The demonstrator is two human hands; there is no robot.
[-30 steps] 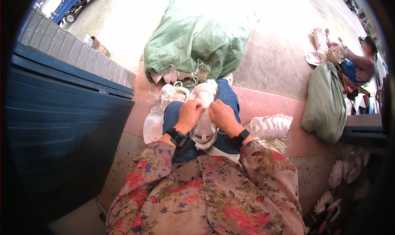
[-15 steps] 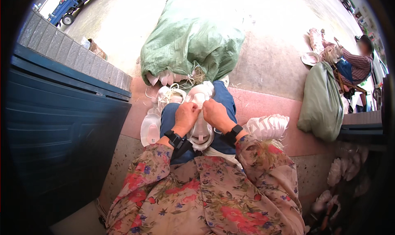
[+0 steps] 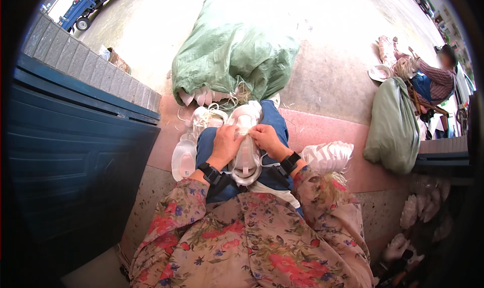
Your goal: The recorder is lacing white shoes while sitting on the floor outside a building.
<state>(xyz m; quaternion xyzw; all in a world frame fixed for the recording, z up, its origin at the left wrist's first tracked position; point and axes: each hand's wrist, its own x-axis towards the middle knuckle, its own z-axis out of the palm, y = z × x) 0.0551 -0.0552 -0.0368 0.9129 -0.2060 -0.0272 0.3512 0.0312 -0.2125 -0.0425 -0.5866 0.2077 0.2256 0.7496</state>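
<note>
- White moulded mask piece (image 3: 246,154) lies lengthwise on the person's lap, over the blue trousers (image 3: 275,119); its upper middle is covered by both hands, so what the fingertips do there cannot be made out.
- Left hand (image 3: 225,144) rests closed on the piece's left upper edge, fingers curled onto it.
- Right hand (image 3: 265,138) grips the right upper edge; the two hands meet at the piece's centre line.
- A black band sits on each wrist; floral sleeves fill the lower edge.
- Stack of white pieces (image 3: 327,156) stands just right of the lap, partly behind the right sleeve.
- Loose white pieces (image 3: 184,159) lie left of the knee.
- Green sack (image 3: 227,56) ahead spills more white pieces, tangled with cords.
- Another person (image 3: 428,81) sits far right, half cut off by the rim, beside a second green sack (image 3: 390,121).
</note>
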